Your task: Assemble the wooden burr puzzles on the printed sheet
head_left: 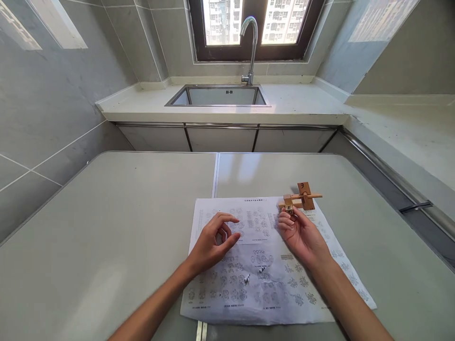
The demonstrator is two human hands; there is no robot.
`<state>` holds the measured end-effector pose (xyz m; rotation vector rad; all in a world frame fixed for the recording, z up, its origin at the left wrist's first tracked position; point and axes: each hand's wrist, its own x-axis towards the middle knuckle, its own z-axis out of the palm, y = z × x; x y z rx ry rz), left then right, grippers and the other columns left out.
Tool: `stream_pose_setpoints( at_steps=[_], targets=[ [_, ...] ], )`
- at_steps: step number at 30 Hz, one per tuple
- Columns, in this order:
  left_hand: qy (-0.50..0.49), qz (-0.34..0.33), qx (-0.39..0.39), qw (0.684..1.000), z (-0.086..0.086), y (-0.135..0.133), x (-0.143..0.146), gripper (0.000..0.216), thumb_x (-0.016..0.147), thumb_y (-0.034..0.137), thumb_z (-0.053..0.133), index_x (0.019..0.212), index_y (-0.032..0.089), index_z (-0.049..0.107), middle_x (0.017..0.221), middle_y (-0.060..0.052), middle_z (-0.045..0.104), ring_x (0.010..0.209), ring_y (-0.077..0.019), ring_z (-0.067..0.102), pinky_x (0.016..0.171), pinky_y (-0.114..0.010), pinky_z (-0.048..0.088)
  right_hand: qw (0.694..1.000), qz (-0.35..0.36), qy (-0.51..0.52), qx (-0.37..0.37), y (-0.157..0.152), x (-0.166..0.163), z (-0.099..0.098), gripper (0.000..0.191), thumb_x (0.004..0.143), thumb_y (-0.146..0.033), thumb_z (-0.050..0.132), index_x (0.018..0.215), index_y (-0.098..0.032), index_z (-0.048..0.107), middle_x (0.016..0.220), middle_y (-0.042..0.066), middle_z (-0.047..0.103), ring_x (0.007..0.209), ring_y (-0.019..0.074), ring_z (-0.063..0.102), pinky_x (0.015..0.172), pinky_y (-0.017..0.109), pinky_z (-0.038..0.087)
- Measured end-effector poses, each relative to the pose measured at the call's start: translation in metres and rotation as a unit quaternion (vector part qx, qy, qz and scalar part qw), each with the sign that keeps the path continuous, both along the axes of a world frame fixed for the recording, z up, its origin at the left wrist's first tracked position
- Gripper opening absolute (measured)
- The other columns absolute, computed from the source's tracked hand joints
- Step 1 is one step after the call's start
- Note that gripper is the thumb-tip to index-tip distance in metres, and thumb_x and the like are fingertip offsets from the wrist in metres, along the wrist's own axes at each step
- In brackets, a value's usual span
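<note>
My right hand (302, 234) pinches a small wooden puzzle assembly (305, 195) between thumb and fingers, over the right part of the paper. The assembly has a flat plate with a dark mark, a thin rod through it and several small blocks. My left hand (216, 240) hovers at or just above the paper, fingers curved and apart from the thumb, with nothing in it. Beneath both hands lies a large printed instruction sheet (259, 303) with rows of small line drawings. It is creased, with small holes or tears near its middle.
The sheet rests on a pale grey folding table (117, 213) with a seam down its middle. Beyond stands a white counter (142, 102) with a steel sink (223, 97) and a tall tap (253, 52) below a window. Tiled walls (53, 94) flank the left; a metal rail (391, 177) runs along the right.
</note>
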<state>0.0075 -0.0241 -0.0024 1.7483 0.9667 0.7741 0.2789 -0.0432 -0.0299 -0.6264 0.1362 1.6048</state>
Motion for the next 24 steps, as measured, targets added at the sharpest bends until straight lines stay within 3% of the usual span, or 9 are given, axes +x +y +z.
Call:
stream_pose_setpoints(
  at_steps=[7,15,24],
  targets=[
    [0.018,-0.003,-0.007,1.000,-0.001,0.000,0.000,0.022,0.100,0.036,0.065,0.116,0.021,0.067,0.097,-0.004,0.066,0.076,-0.0138,0.060,0.069,-0.027,0.048,0.999,0.035,-0.011,0.030,-0.003,-0.012,-0.002,0.019,0.088,-0.021,0.081,0.097,-0.019,0.063,0.070,-0.006,0.045,0.055,0.0073,0.044,0.048,0.017,0.048],
    [0.034,-0.006,-0.023,0.999,-0.001,-0.001,0.002,0.022,0.101,0.037,0.063,0.111,0.020,0.069,0.077,0.001,0.062,0.064,-0.0119,0.051,0.062,-0.025,0.042,0.983,0.116,-0.134,0.056,-0.011,-0.023,-0.002,0.018,0.087,-0.025,0.086,0.090,-0.018,0.069,0.077,-0.002,0.052,0.064,0.0086,0.046,0.059,0.019,0.050],
    [0.050,-0.007,-0.024,0.998,0.000,-0.001,0.003,0.023,0.100,0.038,0.062,0.109,0.019,0.072,0.076,0.001,0.063,0.064,-0.0121,0.050,0.062,-0.025,0.041,0.980,0.123,-0.148,0.057,-0.010,-0.022,-0.005,0.021,0.085,-0.027,0.088,0.084,-0.018,0.069,0.077,-0.002,0.052,0.064,0.0089,0.045,0.059,0.019,0.048]
  ],
)
